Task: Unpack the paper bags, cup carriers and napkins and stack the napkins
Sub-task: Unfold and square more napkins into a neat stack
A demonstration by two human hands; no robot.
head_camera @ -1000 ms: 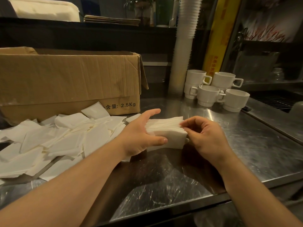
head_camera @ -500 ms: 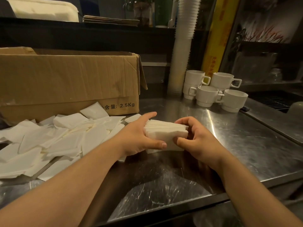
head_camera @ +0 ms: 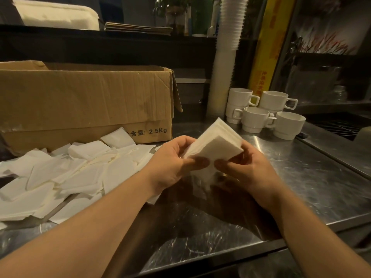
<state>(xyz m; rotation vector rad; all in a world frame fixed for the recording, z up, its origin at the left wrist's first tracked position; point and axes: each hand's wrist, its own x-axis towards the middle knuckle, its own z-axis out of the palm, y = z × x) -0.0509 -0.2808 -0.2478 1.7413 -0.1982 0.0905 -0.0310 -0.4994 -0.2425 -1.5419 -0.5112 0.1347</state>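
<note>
A thick stack of white napkins (head_camera: pixel 217 142) is held tilted above the steel counter (head_camera: pixel 301 177), one corner pointing up. My left hand (head_camera: pixel 172 165) grips its left side, thumb across the front. My right hand (head_camera: pixel 247 169) grips the right side, thumb on the front too. A loose heap of white napkins (head_camera: pixel 70 177) lies spread on the counter to the left. Behind the heap stands an open cardboard box (head_camera: pixel 86 103) printed "2.5Kg".
Several white ceramic cups (head_camera: pixel 265 113) stand stacked at the back right, beside a tall column of white paper cups (head_camera: pixel 224 57). A clear plastic sheet (head_camera: pixel 190 247) lies at the counter's front edge. A grille (head_camera: pixel 341 123) sits far right, a dark shelf above.
The napkin stack was resting flat on the counter between both hands; it is now lifted and turned so that a corner points up, with both thumbs on its front.
</note>
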